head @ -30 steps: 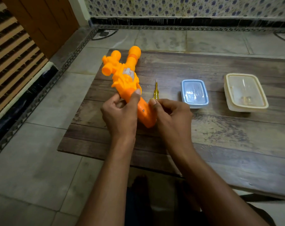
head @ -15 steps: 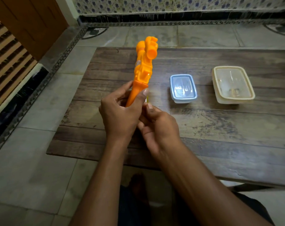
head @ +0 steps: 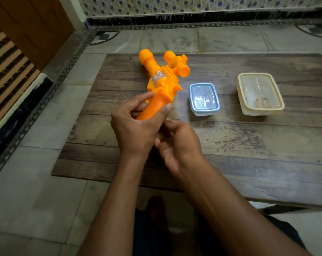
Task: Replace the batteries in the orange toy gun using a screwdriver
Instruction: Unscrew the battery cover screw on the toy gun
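The orange toy gun (head: 163, 82) is lifted above the wooden table (head: 248, 145), barrel pointing away and scope to the right. My left hand (head: 136, 126) grips its handle, thumb along the right side. My right hand (head: 178, 146) sits just below and right of it. Its curled fingers reach the handle's lower end, where the left hand partly hides them. The screwdriver is not visible.
A small clear box with a blue lid (head: 203, 98) stands right of the gun. A larger cream-lidded box (head: 259, 93) with something small inside stands further right. The low table sits on a tiled floor; a wooden door is at the far left.
The gun was lifted off the table, stood on edge, then rolled over so its scope now faces right. The screwdriver seen on the table earlier has dropped out of sight.
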A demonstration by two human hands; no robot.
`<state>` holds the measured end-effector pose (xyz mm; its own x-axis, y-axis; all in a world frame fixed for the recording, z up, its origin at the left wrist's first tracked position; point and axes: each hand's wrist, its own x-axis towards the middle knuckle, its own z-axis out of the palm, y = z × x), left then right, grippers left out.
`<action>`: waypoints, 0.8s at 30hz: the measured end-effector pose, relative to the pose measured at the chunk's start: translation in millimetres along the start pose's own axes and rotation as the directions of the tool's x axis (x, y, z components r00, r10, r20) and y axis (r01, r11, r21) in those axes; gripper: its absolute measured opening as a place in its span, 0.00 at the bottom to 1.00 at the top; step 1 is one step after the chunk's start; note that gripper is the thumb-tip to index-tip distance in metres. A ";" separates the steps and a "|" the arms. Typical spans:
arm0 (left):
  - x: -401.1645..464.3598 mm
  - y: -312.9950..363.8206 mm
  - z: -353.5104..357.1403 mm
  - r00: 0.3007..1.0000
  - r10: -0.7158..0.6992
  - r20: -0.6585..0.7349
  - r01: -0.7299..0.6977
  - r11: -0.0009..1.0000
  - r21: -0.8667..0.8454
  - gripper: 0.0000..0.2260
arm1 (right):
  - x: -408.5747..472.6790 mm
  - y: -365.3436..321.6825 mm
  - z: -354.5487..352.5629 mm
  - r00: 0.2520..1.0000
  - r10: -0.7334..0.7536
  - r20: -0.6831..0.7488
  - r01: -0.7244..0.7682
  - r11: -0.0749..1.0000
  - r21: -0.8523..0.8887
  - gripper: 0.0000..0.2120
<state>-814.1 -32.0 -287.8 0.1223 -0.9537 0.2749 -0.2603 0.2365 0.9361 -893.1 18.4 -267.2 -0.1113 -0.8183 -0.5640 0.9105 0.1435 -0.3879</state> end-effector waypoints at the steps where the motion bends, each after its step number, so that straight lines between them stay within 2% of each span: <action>1: 0.2 -0.8 0.2 1.000 0.004 -0.008 -0.004 1.000 -0.007 0.21 | -1.3 -1.0 -0.3 1.000 0.004 0.003 -0.004 1.000 -0.001 0.13; 6: 1.3 -1.7 -0.2 0.999 0.003 -0.051 -0.004 1.000 -0.025 0.19 | -3.5 -2.3 -0.4 0.998 -0.005 -0.068 0.003 1.000 -0.022 0.11; 10: -2.2 1.7 1.9 0.999 0.037 -0.034 -0.035 0.999 0.041 0.16 | -6.8 -5.2 -1.1 0.997 0.074 0.024 -0.074 0.997 0.014 0.12; 12: -2.4 2.0 2.5 0.999 0.030 -0.043 -0.029 0.999 0.021 0.16 | -7.7 -7.8 -0.8 0.994 0.106 0.041 -0.107 0.994 0.035 0.12; 19: -2.9 3.3 3.0 0.995 0.044 -0.085 -0.045 0.999 -0.011 0.17 | -5.9 -4.9 -1.1 0.995 0.025 -0.093 -0.027 1.000 -0.015 0.14; 21: -2.6 0.7 2.7 0.997 0.047 -0.064 -0.046 0.999 0.019 0.17 | -9.2 -3.2 -0.8 0.999 0.021 -0.028 -0.022 1.000 -0.011 0.13; 24: -2.7 1.0 0.7 0.998 0.026 -0.061 -0.026 1.000 -0.007 0.16 | -13.1 -3.5 1.5 0.993 0.091 0.077 -0.092 0.996 0.007 0.14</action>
<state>-815.4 -29.3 -287.8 0.1734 -0.9342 0.3117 -0.2568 0.2626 0.9301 -894.2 27.8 -257.3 0.0036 -0.8423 -0.5390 0.9197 0.2144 -0.3289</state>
